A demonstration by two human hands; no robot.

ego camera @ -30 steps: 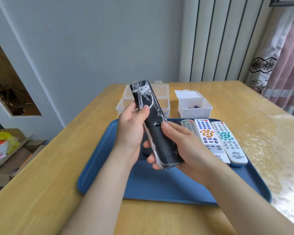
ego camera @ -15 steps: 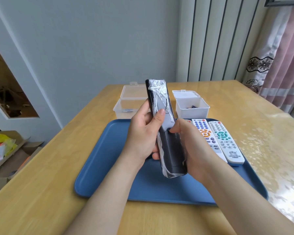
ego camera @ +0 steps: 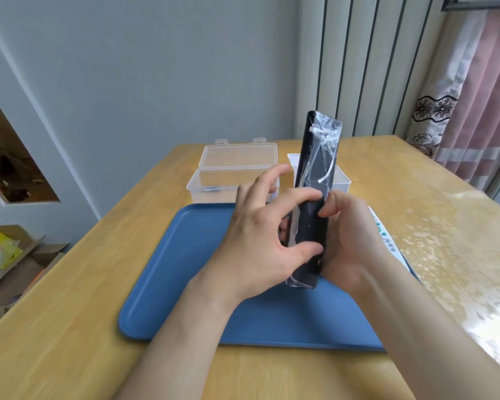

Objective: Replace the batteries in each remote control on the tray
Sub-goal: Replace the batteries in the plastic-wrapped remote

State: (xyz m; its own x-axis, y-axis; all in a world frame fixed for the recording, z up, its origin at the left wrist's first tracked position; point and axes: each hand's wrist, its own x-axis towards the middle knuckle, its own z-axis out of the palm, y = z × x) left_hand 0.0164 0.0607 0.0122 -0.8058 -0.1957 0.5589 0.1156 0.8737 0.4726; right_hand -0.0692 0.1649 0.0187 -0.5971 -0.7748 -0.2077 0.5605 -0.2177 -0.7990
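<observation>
- Head view: the black remote (ego camera: 318, 168) stands almost upright in the air above the blue tray (ego camera: 185, 269), with its back side toward the camera. I judge this pose gives the thumbs access to the battery cover.
- A clear plastic film is wrapped around the black remote. It is wrinkled at the top and probably makes the cover harder to slide.
- The left hand (ego camera: 257, 241) pinches the lower body between thumb and index finger, and its other fingers are spread free. It seems to steady the remote only.
- The right hand (ego camera: 350, 241) is curled around the right edge, with the thumb pressed on the back near the middle. This looks like a push to open the cover, which I think is not yet off.
- A white remote (ego camera: 387, 241) lies at the right edge of the tray, mostly hidden behind the right hand, and waits for its turn.
- Two open boxes, a wide clear box (ego camera: 231, 180) and a smaller box (ego camera: 342, 177), stand on the table (ego camera: 98, 284) just behind the tray. I judge they are within reach for the batteries.
</observation>
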